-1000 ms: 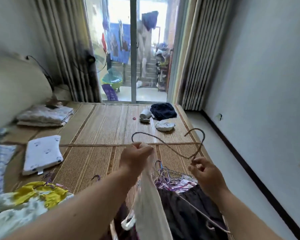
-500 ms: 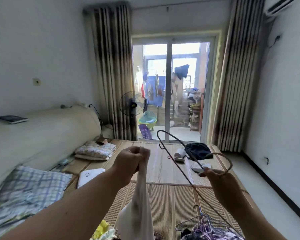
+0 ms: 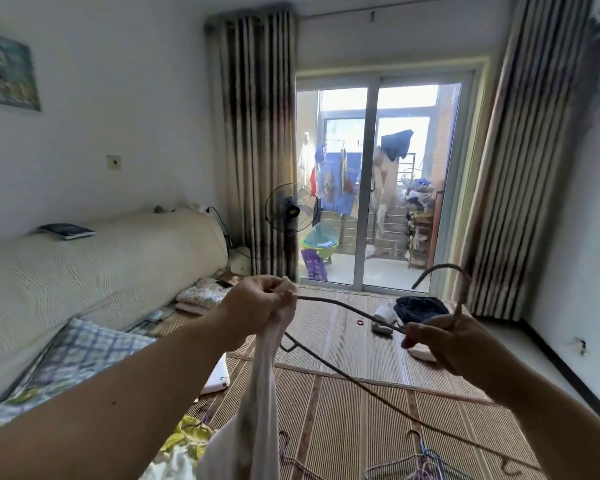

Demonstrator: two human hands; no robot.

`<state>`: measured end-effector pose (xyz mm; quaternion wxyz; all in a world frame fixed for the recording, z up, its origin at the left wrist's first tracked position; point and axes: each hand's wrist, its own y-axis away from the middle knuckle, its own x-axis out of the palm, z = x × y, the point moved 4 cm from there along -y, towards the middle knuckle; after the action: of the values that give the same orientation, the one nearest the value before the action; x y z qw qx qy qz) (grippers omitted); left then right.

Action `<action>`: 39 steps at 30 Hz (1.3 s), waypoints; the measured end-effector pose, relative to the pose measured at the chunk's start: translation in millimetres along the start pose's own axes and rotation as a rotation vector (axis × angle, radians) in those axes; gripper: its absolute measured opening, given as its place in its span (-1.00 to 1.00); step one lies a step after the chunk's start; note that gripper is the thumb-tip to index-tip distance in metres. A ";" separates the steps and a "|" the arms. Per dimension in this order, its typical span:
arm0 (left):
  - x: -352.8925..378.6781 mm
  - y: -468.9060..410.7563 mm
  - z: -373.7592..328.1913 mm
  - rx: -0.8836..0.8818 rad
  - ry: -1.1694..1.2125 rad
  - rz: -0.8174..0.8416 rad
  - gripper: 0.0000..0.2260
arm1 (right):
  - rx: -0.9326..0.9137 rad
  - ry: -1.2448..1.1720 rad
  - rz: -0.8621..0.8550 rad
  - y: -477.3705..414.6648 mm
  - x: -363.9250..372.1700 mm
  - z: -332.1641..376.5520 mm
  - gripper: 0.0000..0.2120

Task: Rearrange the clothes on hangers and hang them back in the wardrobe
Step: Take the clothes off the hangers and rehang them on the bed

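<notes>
My left hand (image 3: 257, 306) grips the top of a white garment (image 3: 260, 393) that hangs straight down from my fist. My right hand (image 3: 444, 341) pinches a thin brown wire hanger (image 3: 347, 310) near its neck, with the hook (image 3: 440, 271) curving up above my fingers. One arm of the hanger reaches left and meets the garment at my left fist. The other arm runs down toward the lower right. Spare wire hangers (image 3: 420, 462) lie in a heap on the mat below.
A woven mat (image 3: 343, 403) covers the bed. A dark garment (image 3: 420, 308) and small white items lie at its far end. Yellow clothes (image 3: 184, 441), a checked pillow (image 3: 84, 351) and a cream headboard (image 3: 84, 271) are left. Fan (image 3: 291, 207), curtains and glass door stand ahead.
My head has tilted up from the bed toward the door. The hanger has swung round so one arm now meets the garment at my left hand.
</notes>
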<state>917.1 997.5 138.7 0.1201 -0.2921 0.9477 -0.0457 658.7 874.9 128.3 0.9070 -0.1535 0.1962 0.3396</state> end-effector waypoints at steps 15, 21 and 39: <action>26.2 -11.0 -33.0 0.150 -0.354 -0.011 -0.81 | -0.320 0.263 -0.670 -20.6 -10.0 3.5 -0.62; 30.9 -12.2 -32.2 0.019 0.025 -0.011 -0.84 | -0.525 0.378 -0.528 9.6 46.7 -62.3 -0.71; -15.8 -14.8 -10.0 -0.012 -0.025 -0.167 -0.80 | 0.355 0.633 0.422 15.5 95.4 -180.8 -0.76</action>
<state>935.2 994.4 153.8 0.1262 -0.3716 0.9186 -0.0464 668.7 864.7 -76.2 0.7247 -0.0479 0.5479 0.4150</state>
